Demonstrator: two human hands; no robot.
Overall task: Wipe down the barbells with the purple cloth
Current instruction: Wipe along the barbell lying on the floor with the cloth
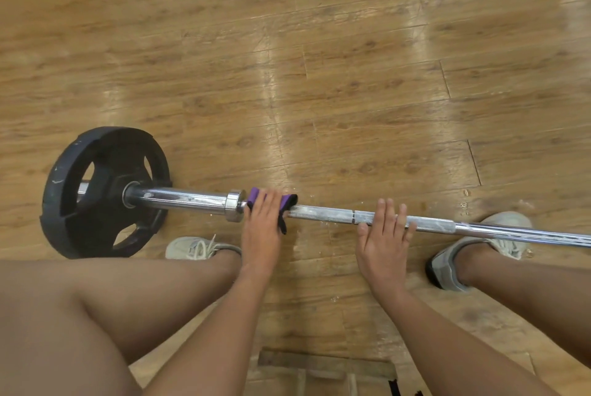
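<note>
A chrome barbell [326, 214] lies across the wooden floor, its shaft dusted with white chalk. A black weight plate [99, 194] sits on its left sleeve. My left hand [260, 226] grips the purple cloth [256, 196], which is wrapped around the shaft just right of the collar; a dark edge of the cloth hangs below. My right hand [385, 235] rests flat on the shaft further right, fingers straight and together.
My two feet in pale sneakers [195, 248] [479, 251] stand on either side of my arms, close behind the bar. My bare knees fill the lower corners. A worn wooden edge [323, 363] shows at the bottom centre.
</note>
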